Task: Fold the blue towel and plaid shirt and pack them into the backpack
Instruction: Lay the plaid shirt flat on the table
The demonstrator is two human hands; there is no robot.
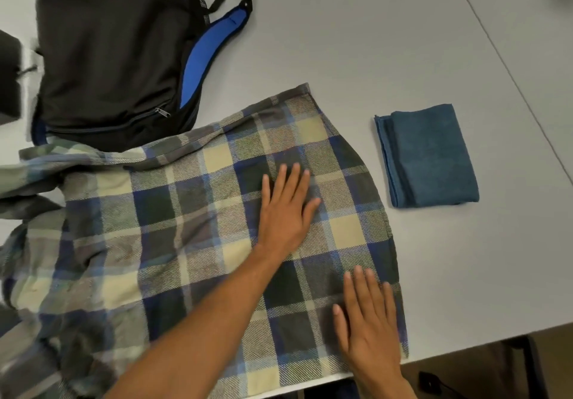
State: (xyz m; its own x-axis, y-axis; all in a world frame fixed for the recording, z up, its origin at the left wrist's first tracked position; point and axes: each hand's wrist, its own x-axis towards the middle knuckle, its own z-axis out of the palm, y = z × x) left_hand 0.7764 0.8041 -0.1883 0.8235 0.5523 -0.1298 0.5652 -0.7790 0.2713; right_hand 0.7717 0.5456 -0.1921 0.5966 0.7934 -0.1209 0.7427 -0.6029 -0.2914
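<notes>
Lying flat, plaid shirt (192, 228) shows blue-cream checks, sleeves rumpled.

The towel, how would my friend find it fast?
Start at the big plaid shirt spread across the grey table. Look just past its right edge, where nothing touches it. The towel is the small, plain blue, neatly folded rectangle.

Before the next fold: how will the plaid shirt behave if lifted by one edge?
Likely floppy: the plaid shirt lies bunched and rumpled at its left side. Probably drapes and unfolds, since both the left hand and right hand press it flat. Woven cloth on the table should not slide much.
</notes>
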